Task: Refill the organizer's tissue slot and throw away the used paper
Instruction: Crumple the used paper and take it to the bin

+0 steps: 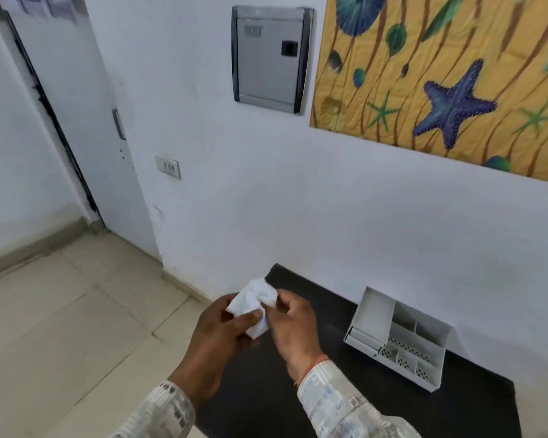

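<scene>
Both my hands hold a crumpled white tissue [253, 303] in front of me, over the left end of a black table [377, 403]. My left hand [217, 335] grips its lower left part and my right hand [290, 320] pinches its right edge. A grey plastic organizer [399, 336] stands on the table to the right, near the wall. Its large left slot looks bare inside, and the smaller compartments with perforated floors hold nothing that I can see.
A white wall rises right behind the table, bearing a grey metal panel box [271, 58] and a yellow starfish painting [450, 80]. A tiled floor [76, 311] spreads to the left, toward a white door [76, 121] and a switch plate [168, 167].
</scene>
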Motion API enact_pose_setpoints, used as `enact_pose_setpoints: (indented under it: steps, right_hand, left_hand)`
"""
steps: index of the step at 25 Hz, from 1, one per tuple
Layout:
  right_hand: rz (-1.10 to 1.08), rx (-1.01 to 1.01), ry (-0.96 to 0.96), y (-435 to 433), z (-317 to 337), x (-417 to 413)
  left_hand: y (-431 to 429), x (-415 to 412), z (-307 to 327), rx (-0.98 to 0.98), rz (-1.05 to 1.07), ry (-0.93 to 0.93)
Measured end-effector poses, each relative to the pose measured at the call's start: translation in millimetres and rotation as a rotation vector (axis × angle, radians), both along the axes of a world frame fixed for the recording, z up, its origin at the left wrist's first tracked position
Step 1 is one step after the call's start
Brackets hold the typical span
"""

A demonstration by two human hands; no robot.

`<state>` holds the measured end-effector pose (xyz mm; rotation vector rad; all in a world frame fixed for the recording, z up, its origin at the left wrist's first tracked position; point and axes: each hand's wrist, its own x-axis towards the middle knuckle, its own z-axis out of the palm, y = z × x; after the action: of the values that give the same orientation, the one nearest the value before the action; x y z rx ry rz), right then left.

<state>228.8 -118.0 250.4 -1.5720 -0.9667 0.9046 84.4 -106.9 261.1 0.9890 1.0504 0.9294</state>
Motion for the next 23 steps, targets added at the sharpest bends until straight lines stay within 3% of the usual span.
enact_pose_setpoints:
  steps: [6,8,11,17,23]
  right_hand:
    - [0.141,0.160,-0.130,37,23,-70]
    - [0.196,0.132,-0.286,53,27,-99]
    - [0.083,0.088,-0.462,83,31,-143]
    - [-0.121,0.006,-0.109,137,33,-204]
    - [-0.096,-0.041,-0.375,161,16,-227]
  left_hand:
    - [70,-62,15,-0.093,0.099,-0.054]
    - [99,-94,19,-0.093,0.061,0.007]
    - [140,-148,22,-0.116,-0.098,0.078]
    - [208,-226,20,-0.063,-0.276,-0.033]
    - [269,-220,-1,-0.044,-0.218,0.064]
